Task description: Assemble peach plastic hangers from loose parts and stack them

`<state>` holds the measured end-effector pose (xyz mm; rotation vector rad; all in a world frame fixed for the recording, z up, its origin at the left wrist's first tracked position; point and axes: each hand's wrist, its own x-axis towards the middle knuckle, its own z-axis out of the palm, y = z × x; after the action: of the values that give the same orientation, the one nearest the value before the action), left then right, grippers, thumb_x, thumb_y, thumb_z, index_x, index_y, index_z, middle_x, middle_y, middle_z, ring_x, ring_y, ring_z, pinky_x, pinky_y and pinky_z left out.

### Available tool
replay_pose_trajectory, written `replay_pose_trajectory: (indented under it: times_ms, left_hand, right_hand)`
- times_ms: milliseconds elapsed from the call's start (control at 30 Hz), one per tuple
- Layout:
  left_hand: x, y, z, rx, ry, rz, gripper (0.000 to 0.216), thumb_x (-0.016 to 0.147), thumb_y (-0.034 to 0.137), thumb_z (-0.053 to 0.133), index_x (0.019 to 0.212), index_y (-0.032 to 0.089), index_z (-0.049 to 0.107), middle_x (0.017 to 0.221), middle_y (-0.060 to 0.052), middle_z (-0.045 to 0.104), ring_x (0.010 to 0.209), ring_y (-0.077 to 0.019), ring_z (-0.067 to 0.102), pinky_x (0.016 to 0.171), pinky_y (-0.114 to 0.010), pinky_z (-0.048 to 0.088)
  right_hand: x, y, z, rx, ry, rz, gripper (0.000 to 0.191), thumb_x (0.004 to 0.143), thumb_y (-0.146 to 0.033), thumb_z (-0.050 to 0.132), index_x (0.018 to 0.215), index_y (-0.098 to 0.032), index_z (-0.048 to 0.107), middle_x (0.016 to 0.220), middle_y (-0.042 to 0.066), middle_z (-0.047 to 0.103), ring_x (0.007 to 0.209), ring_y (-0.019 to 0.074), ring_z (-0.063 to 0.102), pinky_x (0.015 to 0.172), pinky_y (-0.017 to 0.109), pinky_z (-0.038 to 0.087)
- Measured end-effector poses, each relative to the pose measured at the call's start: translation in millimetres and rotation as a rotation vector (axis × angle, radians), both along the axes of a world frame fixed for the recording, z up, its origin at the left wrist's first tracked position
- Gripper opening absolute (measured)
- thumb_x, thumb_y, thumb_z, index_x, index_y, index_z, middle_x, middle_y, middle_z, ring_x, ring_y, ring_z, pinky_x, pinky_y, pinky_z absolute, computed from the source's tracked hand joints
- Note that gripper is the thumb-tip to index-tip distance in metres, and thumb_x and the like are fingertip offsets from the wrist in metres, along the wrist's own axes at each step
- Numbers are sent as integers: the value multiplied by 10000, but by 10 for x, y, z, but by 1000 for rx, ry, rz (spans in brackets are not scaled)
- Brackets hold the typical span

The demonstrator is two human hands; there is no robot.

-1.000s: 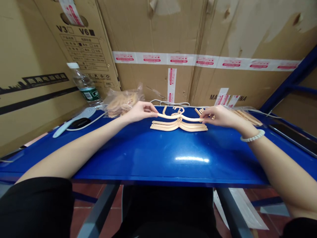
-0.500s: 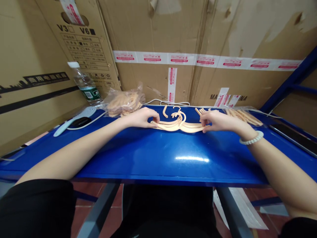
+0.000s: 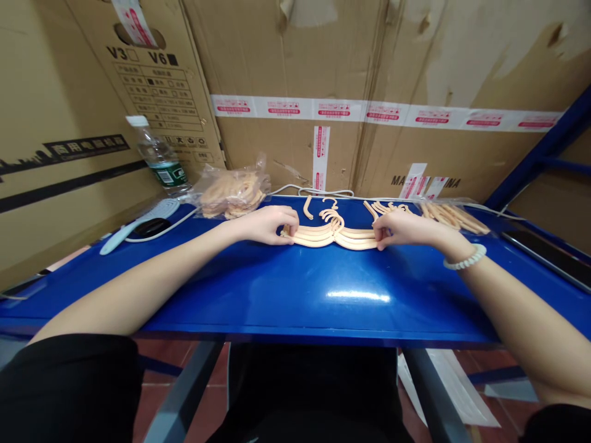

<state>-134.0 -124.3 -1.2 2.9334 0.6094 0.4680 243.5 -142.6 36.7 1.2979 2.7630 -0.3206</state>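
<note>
Several beige hangers (image 3: 354, 239) lie nested together on the blue table, their hooks bunched toward the back. My left hand (image 3: 273, 226) pinches the left ends of the hangers between thumb and fingers. At the other side, the fingers of my right hand (image 3: 392, 229) close round the right ends. Just behind them are a loose curved beige piece (image 3: 308, 208) and a single beige hook (image 3: 330, 203). More small beige parts (image 3: 385, 208) lie behind my right hand, which partly hides them.
A clear bag of beige parts (image 3: 233, 191) sits back left, beside a water bottle (image 3: 159, 157), a pale blue handled item (image 3: 138, 224) and a black object (image 3: 150, 228). To the right are bagged beige sticks (image 3: 455, 216) and a phone-like dark slab (image 3: 551, 255). Cardboard (image 3: 286, 67) walls the back.
The front hanger has come into line with the others, and its hook now sits with the rest. Both hands have shifted slightly and close on the ends of the group.
</note>
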Motion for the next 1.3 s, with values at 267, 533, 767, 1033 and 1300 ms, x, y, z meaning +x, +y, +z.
replay_pose_trajectory:
  times_ms: [267,533,767,1033,1300]
  left_hand:
    - [-20,20,-12,-15,1,-20,147,886,323,661,847,182,670,995,-67,690,928,-208,647,848,-318,494]
    - [-1,0,-10,20,22,48,310,892,470,670,998,180,651,1034,-88,660,953,-241,627,845,-343,497]
    - [57,43,-194,9,-56,44,553,978,537,566,1401,183,525,1467,-176,547,1368,-330,509,1152,-483,396]
    - [130,52,-399,18,-67,1,497,1025,498,472,1404,179,517,1430,-193,563,1318,-351,532,1085,-518,437]
    - [164,23,-350,37,-52,9,389,1055,422,404,1303,178,579,1289,-156,637,1180,-305,592,1014,-465,460]
  right_hand:
    - [22,-24,33,18,-8,3,123,798,-318,688,811,-199,714,757,33,728,685,212,650,632,301,405]
    - [25,-115,193,97,68,-55,420,837,-499,641,1085,-163,687,734,32,660,633,199,595,592,300,363]
    - [-25,-80,8,50,-49,-29,665,850,-530,675,1362,-112,600,765,50,694,647,229,612,587,309,357]
    - [-101,-104,-7,38,-89,-38,527,877,-449,677,1295,-129,651,734,44,675,626,222,601,591,300,360]
    - [-176,-120,-29,94,-89,-78,461,895,-362,637,1281,-110,654,739,52,669,654,222,604,598,292,355]
